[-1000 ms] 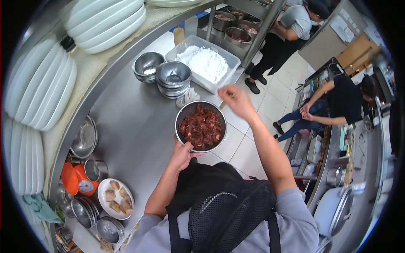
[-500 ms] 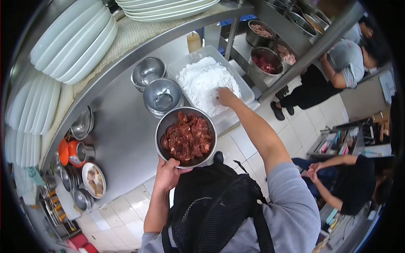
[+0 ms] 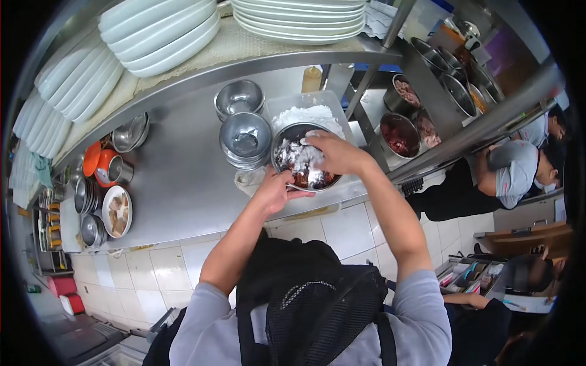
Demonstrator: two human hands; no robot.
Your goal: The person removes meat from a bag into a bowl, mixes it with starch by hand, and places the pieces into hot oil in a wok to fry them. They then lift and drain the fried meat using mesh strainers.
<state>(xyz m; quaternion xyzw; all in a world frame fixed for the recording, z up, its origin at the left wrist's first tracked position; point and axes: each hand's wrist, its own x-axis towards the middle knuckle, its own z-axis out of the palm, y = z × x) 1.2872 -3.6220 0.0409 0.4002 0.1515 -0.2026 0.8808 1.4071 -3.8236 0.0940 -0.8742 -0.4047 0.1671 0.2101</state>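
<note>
My left hand (image 3: 274, 193) grips the lower left rim of a metal bowl (image 3: 276, 160), fingers wrapped under it. Inside the bowl lies dark red meat (image 3: 302, 178), now partly covered with white powder. My right hand (image 3: 332, 152) reaches over the bowl's right side with white powder at its fingers; whether they hold any is hidden. Behind the bowl, and partly covered by it, is a clear plastic tub (image 3: 293, 99) of white powder (image 3: 312, 116). A crumpled white cloth (image 3: 249, 180) touches the area left of the bowl.
Stacked metal bowls (image 3: 245, 135) stand left of the tub. White plates (image 3: 299, 21) line the shelf above. At the far left are an orange scale (image 3: 104, 168) and a white dish (image 3: 116, 211). Pots of meat (image 3: 400, 135) and a co-worker (image 3: 510, 171) are at the right.
My left hand has brought the bowl up and right, over the tub's front part. My right hand has moved from the powder in the tub to the bowl, and white powder now covers some meat.
</note>
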